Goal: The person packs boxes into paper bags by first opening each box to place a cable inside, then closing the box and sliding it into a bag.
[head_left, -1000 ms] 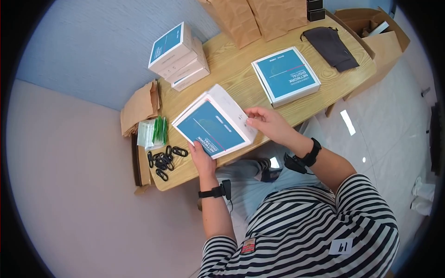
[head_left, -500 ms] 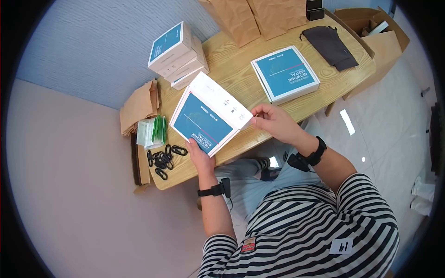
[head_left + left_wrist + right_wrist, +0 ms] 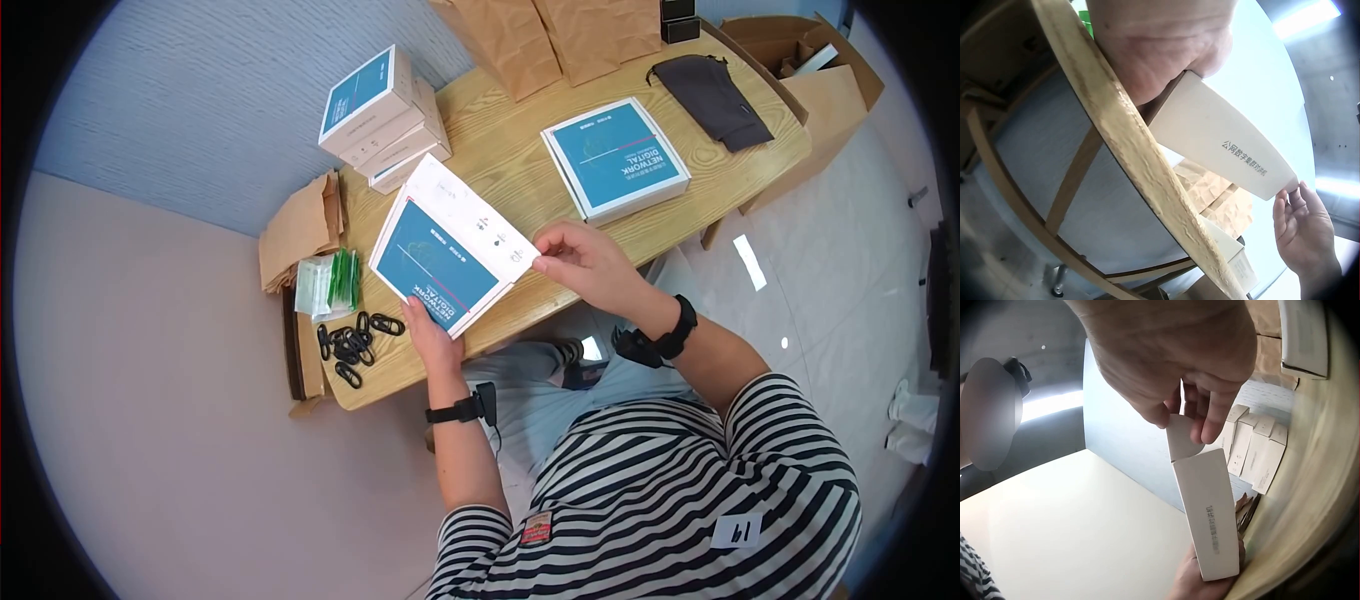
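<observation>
A flat white carton with a blue label [image 3: 437, 262] is held tilted over the near edge of the table. My left hand [image 3: 432, 338] grips its lower side, thumb on the blue face and fingers hidden beneath. At the opposite corner my right hand [image 3: 592, 268] pinches a white flap [image 3: 1184, 439] with rounded corner between thumb and fingers. A white printed side [image 3: 470, 212] of the carton faces up toward the head camera. In the left wrist view the narrow side with printed characters [image 3: 1244, 159] spans between both hands. The carton's inside is hidden.
Another blue-labelled box [image 3: 618, 160] lies flat on the wooden table [image 3: 500, 130]. Similar boxes [image 3: 385, 120] are stacked by the wall. At left are folded brown paper [image 3: 303, 232], green-edged packets [image 3: 330, 285] and several black carabiners [image 3: 350, 345]. A dark pouch [image 3: 712, 103] lies far right.
The carton has turned in my hands, so its white printed side shows more broadly. My right hand has shifted slightly right and pinches the flap, drawn out from the end.
</observation>
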`<state>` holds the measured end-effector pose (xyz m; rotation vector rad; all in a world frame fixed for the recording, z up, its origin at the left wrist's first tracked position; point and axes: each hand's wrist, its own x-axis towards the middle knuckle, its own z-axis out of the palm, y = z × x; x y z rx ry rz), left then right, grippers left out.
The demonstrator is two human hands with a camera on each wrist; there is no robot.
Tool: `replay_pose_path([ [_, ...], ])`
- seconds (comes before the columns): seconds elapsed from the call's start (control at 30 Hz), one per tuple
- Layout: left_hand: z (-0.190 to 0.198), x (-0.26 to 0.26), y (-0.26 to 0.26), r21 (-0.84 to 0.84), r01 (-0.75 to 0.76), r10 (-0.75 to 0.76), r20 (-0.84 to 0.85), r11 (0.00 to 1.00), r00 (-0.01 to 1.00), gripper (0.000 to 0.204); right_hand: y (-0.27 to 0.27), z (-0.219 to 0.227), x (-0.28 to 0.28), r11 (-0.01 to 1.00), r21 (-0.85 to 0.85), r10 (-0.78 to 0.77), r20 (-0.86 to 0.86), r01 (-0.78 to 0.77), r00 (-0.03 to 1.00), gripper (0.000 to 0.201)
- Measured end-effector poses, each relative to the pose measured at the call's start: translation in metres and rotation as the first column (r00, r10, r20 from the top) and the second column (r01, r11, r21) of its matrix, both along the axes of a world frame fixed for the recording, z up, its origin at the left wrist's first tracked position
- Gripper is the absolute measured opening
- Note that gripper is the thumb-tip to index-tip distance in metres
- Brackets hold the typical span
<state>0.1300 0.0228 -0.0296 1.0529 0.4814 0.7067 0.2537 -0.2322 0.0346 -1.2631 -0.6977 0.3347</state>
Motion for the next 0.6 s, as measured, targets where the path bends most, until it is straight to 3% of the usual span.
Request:
replay_pose_path([
  [0.07, 0.002, 0.000, -0.001, -0.007, -0.005, 0.005, -0.006, 1.000, 1.000, 0.047, 0.003, -0.005, 0.001, 0.998, 0.015, 0.065, -0.183, -0.063, 0.981, 0.013],
  [0.1, 0.004, 0.001, -0.002, -0.012, -0.011, 0.011, -0.013, 1.000, 1.000, 0.047, 0.005, -0.010, 0.000, 0.998, 0.015, 0.064, -0.182, -0.063, 0.981, 0.013],
  [0.17, 0.000, 0.000, 0.001, 0.009, -0.003, 0.004, -0.029, 1.000, 1.000, 0.049, 0.008, -0.016, -0.001, 0.982, 0.148, 0.163, -0.386, -0.114, 0.908, 0.016],
  [0.3, -0.007, -0.001, 0.005, 0.023, 0.008, -0.007, -0.022, 1.000, 1.000, 0.050, 0.010, -0.028, -0.001, 0.978, 0.169, 0.174, -0.354, -0.120, 0.919, 0.019],
  [0.4, 0.002, -0.001, -0.001, 0.011, -0.018, 0.018, -0.064, 1.000, 0.998, 0.048, 0.017, -0.044, 0.001, 0.986, 0.014, 0.162, -0.285, -0.165, 0.945, 0.025],
  [0.5, 0.000, -0.003, 0.000, 0.021, -0.005, 0.006, -0.051, 1.000, 0.999, 0.046, 0.022, -0.041, -0.011, 0.996, 0.010, 0.083, -0.324, -0.085, 0.942, 0.036],
  [0.57, -0.006, -0.002, 0.003, 0.018, -0.016, 0.016, -0.014, 1.000, 1.000, 0.046, 0.022, -0.036, -0.015, 1.000, -0.005, -0.013, -0.131, 0.012, 0.991, 0.051],
  [0.6, -0.008, -0.002, 0.004, 0.020, -0.010, 0.010, 0.011, 1.000, 1.000, 0.046, 0.022, -0.037, -0.017, 1.000, -0.010, 0.001, -0.119, -0.002, 0.993, 0.051],
])
